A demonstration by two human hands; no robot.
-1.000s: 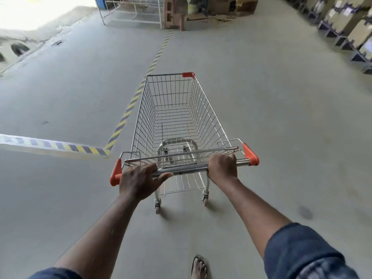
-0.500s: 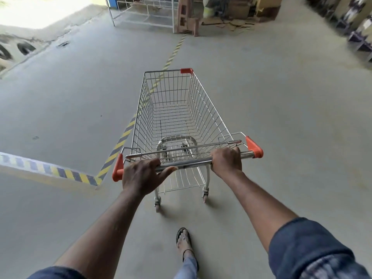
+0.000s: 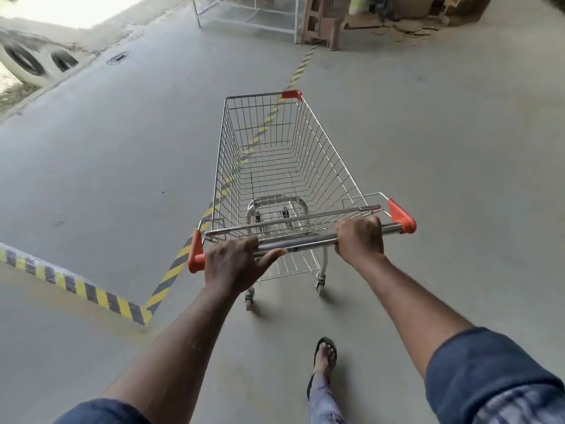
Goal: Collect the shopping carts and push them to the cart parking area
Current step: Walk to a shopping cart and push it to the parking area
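Observation:
An empty wire shopping cart [image 3: 275, 166] with orange corner caps rolls on the concrete floor straight ahead of me. Its steel handle bar [image 3: 308, 241] runs across the middle of the view. My left hand [image 3: 235, 264] grips the bar near its left orange end, thumb stretched along the bar. My right hand [image 3: 360, 240] is wrapped around the bar near the right orange end. The cart's rear wheels show beneath the bar; the front wheels are hidden by the basket.
A yellow-and-black striped floor line [image 3: 101, 296] runs from the left, bends, and passes under the cart toward the far end. A white metal rack [image 3: 247, 13], brown stools [image 3: 321, 22] and cardboard [image 3: 406, 26] stand ahead. My sandalled foot [image 3: 325, 356] is below.
The cart and I have rolled forward; the cart now sits over the striped line, and the rack and stools ahead are closer. Both hands keep their grip on the bar.

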